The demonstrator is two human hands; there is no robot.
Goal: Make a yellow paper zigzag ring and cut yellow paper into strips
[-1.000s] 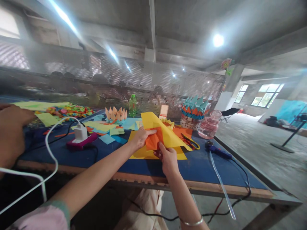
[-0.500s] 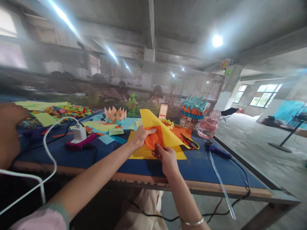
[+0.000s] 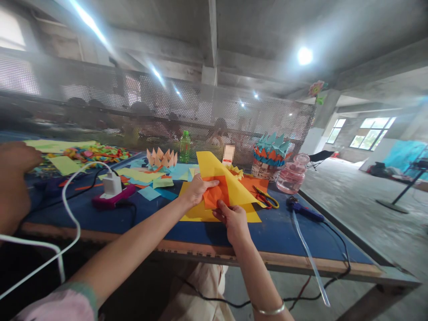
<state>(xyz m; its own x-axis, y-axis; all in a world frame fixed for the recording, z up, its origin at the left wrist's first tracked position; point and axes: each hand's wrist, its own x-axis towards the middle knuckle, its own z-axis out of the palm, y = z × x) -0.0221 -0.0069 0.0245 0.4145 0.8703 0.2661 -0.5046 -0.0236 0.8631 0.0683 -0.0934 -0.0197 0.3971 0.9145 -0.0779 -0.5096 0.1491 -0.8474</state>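
My left hand (image 3: 196, 189) pinches the left side of a small orange paper square (image 3: 214, 191), thumb on top. That square lies against a larger yellow paper sheet (image 3: 212, 165), which both hands hold tilted up above the table. At the lower right edge of the orange paper, my right hand (image 3: 234, 218) grips it between thumb and fingers. Beneath them, another yellow sheet (image 3: 252, 215) rests flat on the blue table. Scissors (image 3: 267, 197) with yellow and red handles lie just right of the held paper, partly over an orange sheet (image 3: 259, 183).
Right of the scissors stand a pink jar (image 3: 292, 176), a folded-paper basket (image 3: 270, 158) and a blue glue gun (image 3: 306, 210) with a clear stick. To the left are a power strip (image 3: 112, 196), paper scraps (image 3: 149, 192), a peach paper crown (image 3: 161, 158), a green bottle (image 3: 184, 147) and another person's arm (image 3: 15, 187).
Both hands keep the same hold on the orange and yellow paper. The view has shifted very slightly; little else differs.
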